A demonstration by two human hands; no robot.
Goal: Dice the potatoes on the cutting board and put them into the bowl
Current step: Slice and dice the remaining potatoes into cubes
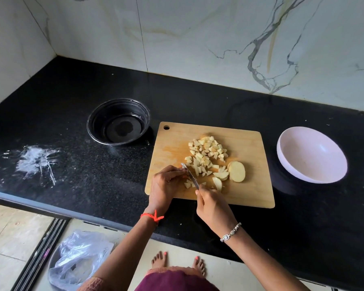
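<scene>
A wooden cutting board [248,192] lies on the black counter. On it sits a heap of diced potato [206,151], with thicker potato slices [236,171] to its right. My right hand [213,208] grips a knife [190,174] whose blade angles toward the board's left side. My left hand [165,185] is at the board's front left corner, fingertips pinched at the blade tip on a small potato piece that is mostly hidden. A white empty bowl [312,155] stands right of the board.
A dark bowl [118,121] holding a little water stands left of the board, behind it. White powder smear [37,160] marks the counter's left. Marble wall runs close behind. On the floor below the counter edge lies a plastic bag [80,259].
</scene>
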